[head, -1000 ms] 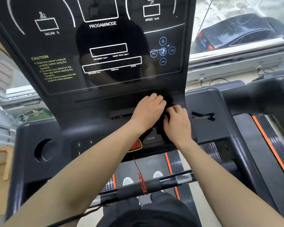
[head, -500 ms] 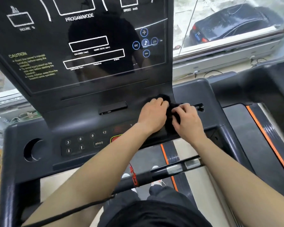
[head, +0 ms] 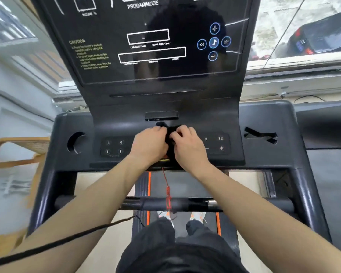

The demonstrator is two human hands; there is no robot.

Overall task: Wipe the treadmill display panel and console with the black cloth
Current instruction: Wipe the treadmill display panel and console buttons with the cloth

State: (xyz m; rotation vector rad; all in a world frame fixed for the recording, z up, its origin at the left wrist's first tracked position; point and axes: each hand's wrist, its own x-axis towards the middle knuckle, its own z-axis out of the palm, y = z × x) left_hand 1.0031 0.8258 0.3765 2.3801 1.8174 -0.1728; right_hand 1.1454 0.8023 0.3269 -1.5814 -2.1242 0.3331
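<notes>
Black cloth (head: pixel 170 141) is sitting bunched at centre frame on the treadmill console (head: pixel 264 154), running roughly top-to-bottom between both hands. Left hand (head: pixel 149 143) is gripping its left side and right hand (head: pixel 188 147) is pinching its right side, fingers curled on both, neither nearer. Display panel (head: pixel 156 50) is lying straight above the hands. Cloth outline is blending into the dark console, and the hands are covering the middle keys.

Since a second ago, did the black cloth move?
Yes, the cloth went left: it was right of the small port bar, now just below it.
</notes>
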